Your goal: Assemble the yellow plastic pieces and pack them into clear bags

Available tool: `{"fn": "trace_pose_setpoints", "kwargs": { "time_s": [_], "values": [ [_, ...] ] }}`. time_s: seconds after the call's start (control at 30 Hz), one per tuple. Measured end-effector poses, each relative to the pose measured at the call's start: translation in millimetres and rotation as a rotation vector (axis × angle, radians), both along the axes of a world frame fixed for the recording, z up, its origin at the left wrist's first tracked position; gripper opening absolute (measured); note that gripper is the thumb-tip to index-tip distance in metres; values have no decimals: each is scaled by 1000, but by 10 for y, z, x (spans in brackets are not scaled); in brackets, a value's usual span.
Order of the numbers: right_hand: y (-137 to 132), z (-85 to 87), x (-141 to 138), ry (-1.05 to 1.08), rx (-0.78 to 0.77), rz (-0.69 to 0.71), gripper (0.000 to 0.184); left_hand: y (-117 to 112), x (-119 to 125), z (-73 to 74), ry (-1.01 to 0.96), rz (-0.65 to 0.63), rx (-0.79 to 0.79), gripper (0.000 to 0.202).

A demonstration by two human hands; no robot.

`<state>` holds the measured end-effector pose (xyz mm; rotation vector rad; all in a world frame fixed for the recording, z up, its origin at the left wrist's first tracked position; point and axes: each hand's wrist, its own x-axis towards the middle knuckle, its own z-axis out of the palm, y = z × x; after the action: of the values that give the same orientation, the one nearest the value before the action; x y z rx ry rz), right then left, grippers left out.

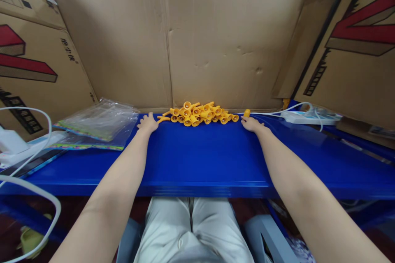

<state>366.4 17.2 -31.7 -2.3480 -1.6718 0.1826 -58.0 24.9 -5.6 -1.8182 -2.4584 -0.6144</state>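
A heap of small orange-yellow plastic pieces with cup-shaped ends and thin stems [203, 114] lies at the back of the blue table [205, 152]. My left hand [147, 123] rests at the heap's left end, fingers spread and holding nothing. Close to its thumb is a loose piece [163, 119], its stem pointing toward the hand. Beyond the heap's right end, my right hand [252, 124] lies low on the table. One orange piece [247, 113] stands up at its fingers, apart from the heap and seemingly gripped; the fingers partly hide its lower end.
Cardboard panels [222, 45] wall the back and both sides. Clear plastic bags [98, 123] lie on the left, near a white power adapter [14, 144] with cables. At the right back sits a white power strip [308, 118]. The table's front edge [203, 189] crosses above my lap.
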Motion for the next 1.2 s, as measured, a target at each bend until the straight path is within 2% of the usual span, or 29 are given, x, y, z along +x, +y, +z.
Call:
{"fn": "trace_pose_setpoints", "kwargs": {
  "time_s": [0.13,0.27,0.43,0.6,0.77,0.87,0.97,1.07,1.2],
  "values": [
    [-11,11,-7,8,-1,5,50,72,21,-12,83,-309,-103,50],
    [-15,9,-8,14,21,2,49,89,65,9,131,-414,-120,52],
    [9,-21,21,1,137,16,44,75,87,44,150,-367,-122,47],
    [5,-17,28,-26,249,-2,35,19,147,98,150,-390,-144,34],
    [-53,38,-4,-2,331,-28,24,-42,161,102,198,-203,-52,33],
    [-80,67,-29,16,405,-31,21,-41,114,80,157,-120,-104,42],
    [-88,98,-60,44,485,-22,24,-35,85,79,157,-155,-171,49],
    [-77,139,-94,68,574,-2,32,-43,102,102,202,-216,-174,52],
    [-15,189,-141,81,705,40,37,-67,150,145,229,-327,-191,45]
  ]
}}
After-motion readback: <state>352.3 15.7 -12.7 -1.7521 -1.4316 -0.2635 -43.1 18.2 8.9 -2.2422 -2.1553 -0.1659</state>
